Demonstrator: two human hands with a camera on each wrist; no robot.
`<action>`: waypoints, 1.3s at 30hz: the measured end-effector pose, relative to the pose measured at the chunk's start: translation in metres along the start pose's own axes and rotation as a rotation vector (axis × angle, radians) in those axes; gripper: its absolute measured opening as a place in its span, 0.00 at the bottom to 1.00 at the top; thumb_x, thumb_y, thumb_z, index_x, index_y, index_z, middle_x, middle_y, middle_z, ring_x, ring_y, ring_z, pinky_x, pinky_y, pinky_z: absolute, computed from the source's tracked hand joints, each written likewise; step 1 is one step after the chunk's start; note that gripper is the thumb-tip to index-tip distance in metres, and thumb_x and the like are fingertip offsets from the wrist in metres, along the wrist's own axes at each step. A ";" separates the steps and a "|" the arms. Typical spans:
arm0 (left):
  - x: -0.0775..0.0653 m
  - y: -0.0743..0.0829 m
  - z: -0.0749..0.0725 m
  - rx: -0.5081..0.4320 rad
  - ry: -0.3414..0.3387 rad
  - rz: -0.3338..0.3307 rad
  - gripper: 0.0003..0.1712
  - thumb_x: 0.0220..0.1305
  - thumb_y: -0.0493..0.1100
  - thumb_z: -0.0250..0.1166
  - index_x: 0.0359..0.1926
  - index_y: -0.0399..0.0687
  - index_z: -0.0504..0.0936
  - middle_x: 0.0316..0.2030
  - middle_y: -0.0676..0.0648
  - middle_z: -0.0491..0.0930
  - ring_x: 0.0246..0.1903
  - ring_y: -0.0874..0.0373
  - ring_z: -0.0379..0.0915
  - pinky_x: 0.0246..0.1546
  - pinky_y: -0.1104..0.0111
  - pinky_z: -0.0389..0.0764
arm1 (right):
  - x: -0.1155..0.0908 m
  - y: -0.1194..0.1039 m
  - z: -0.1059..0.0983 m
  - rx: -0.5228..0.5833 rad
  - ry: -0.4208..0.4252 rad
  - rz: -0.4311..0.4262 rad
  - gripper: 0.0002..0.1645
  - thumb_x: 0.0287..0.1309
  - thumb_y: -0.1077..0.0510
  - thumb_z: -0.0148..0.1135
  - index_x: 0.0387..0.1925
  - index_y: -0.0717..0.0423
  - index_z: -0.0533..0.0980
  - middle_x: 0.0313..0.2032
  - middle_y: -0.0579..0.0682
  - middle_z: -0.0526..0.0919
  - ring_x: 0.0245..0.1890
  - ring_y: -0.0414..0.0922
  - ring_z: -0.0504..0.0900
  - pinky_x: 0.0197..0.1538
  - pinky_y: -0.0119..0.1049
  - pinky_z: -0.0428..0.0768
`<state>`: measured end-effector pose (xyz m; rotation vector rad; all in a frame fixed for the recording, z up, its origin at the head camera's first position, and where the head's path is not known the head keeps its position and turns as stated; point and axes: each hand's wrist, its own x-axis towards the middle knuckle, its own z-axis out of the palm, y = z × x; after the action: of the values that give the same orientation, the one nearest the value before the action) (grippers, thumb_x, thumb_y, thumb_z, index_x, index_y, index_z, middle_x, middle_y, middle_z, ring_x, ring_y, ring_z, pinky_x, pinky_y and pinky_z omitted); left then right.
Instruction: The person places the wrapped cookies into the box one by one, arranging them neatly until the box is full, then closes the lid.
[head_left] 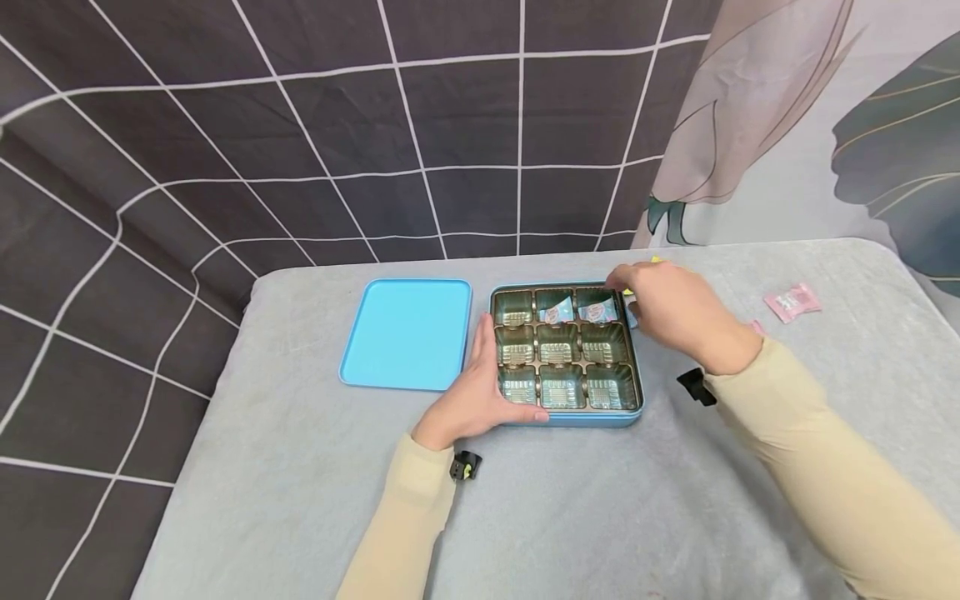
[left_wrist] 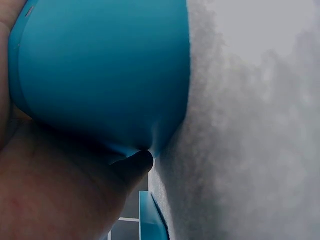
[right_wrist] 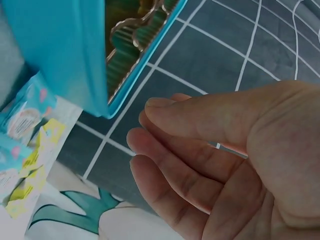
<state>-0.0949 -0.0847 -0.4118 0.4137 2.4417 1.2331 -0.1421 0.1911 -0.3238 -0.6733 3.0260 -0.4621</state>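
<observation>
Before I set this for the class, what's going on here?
A person's left grip rests around the near left corner of an open blue tin, while the right grip is by its far right corner, apparently holding nothing. Two blue wrapped sweets sit in the back row of its nine-space tray, middle and right; the other spaces show none. More sweets lie to the right, a flat blue lid to the left.
</observation>
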 end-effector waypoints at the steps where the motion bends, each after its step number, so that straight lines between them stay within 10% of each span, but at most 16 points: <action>1: 0.000 0.000 0.000 0.000 -0.001 -0.002 0.89 0.41 0.65 0.82 0.77 0.48 0.18 0.78 0.48 0.16 0.75 0.59 0.18 0.73 0.55 0.49 | -0.001 0.002 0.000 0.002 -0.006 0.003 0.26 0.48 0.78 0.57 0.50 0.63 0.81 0.47 0.60 0.86 0.48 0.62 0.82 0.44 0.59 0.79; 39: -0.001 0.001 0.000 0.018 -0.002 -0.010 0.89 0.41 0.66 0.81 0.76 0.50 0.17 0.77 0.47 0.15 0.75 0.60 0.15 0.73 0.56 0.47 | -0.040 0.075 0.013 0.047 -0.087 0.116 0.22 0.49 0.72 0.67 0.50 0.65 0.80 0.46 0.68 0.84 0.49 0.67 0.80 0.49 0.63 0.76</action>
<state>-0.0940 -0.0845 -0.4108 0.4068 2.4516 1.2063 -0.1361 0.2685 -0.3598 -0.4989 2.9416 -0.4853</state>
